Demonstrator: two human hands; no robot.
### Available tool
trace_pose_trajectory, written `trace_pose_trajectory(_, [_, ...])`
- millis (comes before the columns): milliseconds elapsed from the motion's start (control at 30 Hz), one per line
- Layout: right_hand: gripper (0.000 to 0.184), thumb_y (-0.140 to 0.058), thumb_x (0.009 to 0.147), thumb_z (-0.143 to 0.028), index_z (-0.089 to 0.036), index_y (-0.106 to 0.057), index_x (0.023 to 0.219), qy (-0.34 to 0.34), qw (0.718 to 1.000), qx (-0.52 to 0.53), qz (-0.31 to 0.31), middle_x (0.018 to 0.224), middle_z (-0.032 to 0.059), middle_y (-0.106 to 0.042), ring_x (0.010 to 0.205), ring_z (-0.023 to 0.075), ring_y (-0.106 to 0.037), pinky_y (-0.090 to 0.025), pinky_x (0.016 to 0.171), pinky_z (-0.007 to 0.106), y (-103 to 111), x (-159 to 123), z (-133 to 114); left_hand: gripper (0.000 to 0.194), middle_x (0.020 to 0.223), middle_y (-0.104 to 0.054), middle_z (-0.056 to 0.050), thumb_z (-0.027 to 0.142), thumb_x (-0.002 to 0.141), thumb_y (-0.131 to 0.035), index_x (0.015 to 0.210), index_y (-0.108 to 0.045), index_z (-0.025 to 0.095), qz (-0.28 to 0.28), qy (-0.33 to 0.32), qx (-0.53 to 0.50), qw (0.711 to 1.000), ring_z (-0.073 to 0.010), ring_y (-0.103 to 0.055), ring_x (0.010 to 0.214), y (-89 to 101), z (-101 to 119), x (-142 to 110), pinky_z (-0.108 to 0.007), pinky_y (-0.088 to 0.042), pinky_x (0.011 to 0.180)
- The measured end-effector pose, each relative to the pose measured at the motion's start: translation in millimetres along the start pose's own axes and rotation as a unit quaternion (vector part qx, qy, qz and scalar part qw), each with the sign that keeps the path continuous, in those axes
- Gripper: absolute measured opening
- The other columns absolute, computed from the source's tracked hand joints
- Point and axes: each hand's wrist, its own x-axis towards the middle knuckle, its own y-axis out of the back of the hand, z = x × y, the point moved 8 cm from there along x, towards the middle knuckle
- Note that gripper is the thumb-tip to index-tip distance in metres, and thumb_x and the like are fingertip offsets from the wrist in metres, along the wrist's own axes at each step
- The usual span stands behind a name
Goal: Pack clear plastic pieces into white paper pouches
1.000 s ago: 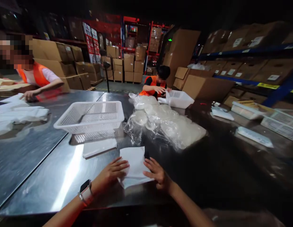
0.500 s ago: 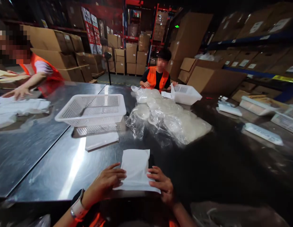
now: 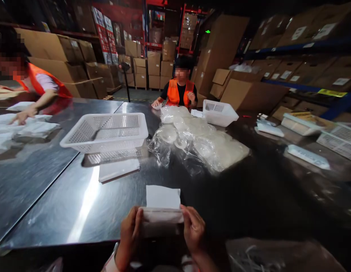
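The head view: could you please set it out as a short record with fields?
Left hand: gripping the left end of the white sheet
Right hand: gripping its right end
Beyond sheet, to the left: large white basket
Beyond sheet, to the right: plastic-wrapped pile
Co-workers: one at left, one across the metal table, both in orange vests

Holds the folded near part of a white sheet between left hand and right hand at the near edge of a metal table, with a white basket and plastic-wrapped pale items beyond.
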Motion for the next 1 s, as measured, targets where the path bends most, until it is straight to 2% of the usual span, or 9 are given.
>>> trace_pose_trajectory(167, [0.030,-0.048,0.103,-0.026,-0.017,-0.076,0.095,-0.026,0.998,-0.057,-0.017,0.068,0.0038,-0.071,0.062,0.0144,-0.067,-0.054,0.060,0.025,-6.6,-3.3,3.2,0.055,0.045,-0.053,0.003,0.059,0.100,-0.030,0.061,-0.048,0.024,0.013,0.007,0.054,0.998,-0.0128,-0.051,0.038,-8.0,0.4,0.6,-0.023,-0.040,0.041])
trace_pose_trajectory(367, [0.035,-0.046,0.104,-0.028,-0.016,-0.077,0.092,0.027,0.987,-0.154,-0.025,0.071,0.0042,-0.075,0.057,0.0135,-0.067,-0.050,0.060,0.026,-5.3,0.9,-1.8,0.049,0.050,-0.058,0.002,0.048,0.101,-0.032,0.064,-0.054,0.024,-0.033,-0.014,0.128,0.991,-0.0136,-0.056,0.042,-11.9,-9.4,-7.0,-0.024,-0.039,0.047])
trace_pose_trajectory(500, [0.051,-0.037,0.108,-0.033,-0.015,-0.077,0.082,0.042,0.971,-0.229,-0.050,0.065,0.0037,-0.074,0.053,0.0137,-0.067,-0.046,0.059,0.026,-9.3,5.2,-5.1,0.048,0.054,-0.063,-0.001,0.043,0.101,-0.030,0.065,-0.056,0.024,-0.087,0.008,0.209,0.974,-0.0177,-0.063,0.049,-18.0,-22.5,-12.5,-0.027,-0.039,0.051])
trace_pose_trajectory(600, [0.061,-0.029,0.109,-0.037,-0.016,-0.076,0.076,0.035,0.965,-0.251,-0.063,0.059,0.0035,-0.071,0.050,0.0135,-0.066,-0.043,0.057,0.026,-11.8,7.4,-6.4,0.050,0.067,-0.073,-0.007,0.037,0.101,-0.028,0.072,-0.065,0.023,-0.177,0.052,0.273,0.944,-0.0231,-0.072,0.066,-22.9,-27.3,-12.1,-0.028,-0.045,0.058])
trace_pose_trajectory(700, [0.063,-0.028,0.109,-0.037,-0.016,-0.075,0.073,0.032,0.965,-0.248,-0.073,0.058,0.0034,-0.070,0.050,0.0133,-0.065,-0.042,0.058,0.025,-13.9,8.3,-8.9,0.049,0.078,-0.077,-0.011,0.033,0.102,-0.029,0.077,-0.071,0.021,-0.269,0.097,0.368,0.885,-0.0285,-0.075,0.078,-18.0,-26.6,-12.5,-0.032,-0.049,0.062])
trace_pose_trajectory(767, [0.063,-0.027,0.109,-0.037,-0.016,-0.074,0.072,0.034,0.965,-0.247,-0.077,0.057,0.0032,-0.069,0.050,0.0134,-0.064,-0.041,0.058,0.026,-14.8,8.4,-10.4,0.043,0.077,-0.077,-0.011,0.027,0.100,-0.033,0.084,-0.072,0.019,-0.290,0.093,0.424,0.853,-0.0298,-0.075,0.075,-10.5,-20.9,-11.1,-0.033,-0.050,0.060])
trace_pose_trajectory(833, [0.064,-0.027,0.109,-0.037,-0.016,-0.074,0.071,0.035,0.966,-0.246,-0.076,0.055,0.0034,-0.067,0.049,0.0135,-0.063,-0.040,0.058,0.026,-15.1,7.4,-10.3,0.038,0.084,-0.077,-0.012,0.017,0.097,-0.034,0.106,-0.071,0.014,-0.232,0.026,0.445,0.865,-0.0275,-0.074,0.076,-4.4,-3.7,-2.5,-0.034,-0.053,0.062])
trace_pose_trajectory(900, [0.064,-0.027,0.109,-0.037,-0.017,-0.074,0.071,0.031,0.966,-0.244,-0.077,0.054,0.0043,-0.067,0.049,0.0141,-0.063,-0.041,0.058,0.026,-16.8,4.3,-6.8,0.042,0.106,-0.076,-0.015,0.014,0.096,-0.035,0.129,-0.062,0.012,-0.147,-0.113,0.420,0.888,-0.0264,-0.073,0.095,-8.2,23.4,4.2,-0.036,-0.056,0.078])
trace_pose_trajectory(1000, [0.064,-0.028,0.108,-0.042,-0.017,-0.077,0.075,-0.017,0.971,-0.220,-0.090,0.060,0.0080,-0.071,0.053,0.0171,-0.066,-0.046,0.058,0.026,-21.0,-4.5,10.2,0.042,0.137,-0.063,-0.012,0.025,0.097,-0.045,0.137,-0.057,0.022,-0.148,-0.309,0.352,0.871,-0.0283,-0.058,0.127,-38.4,48.1,-1.7,-0.048,-0.045,0.107])
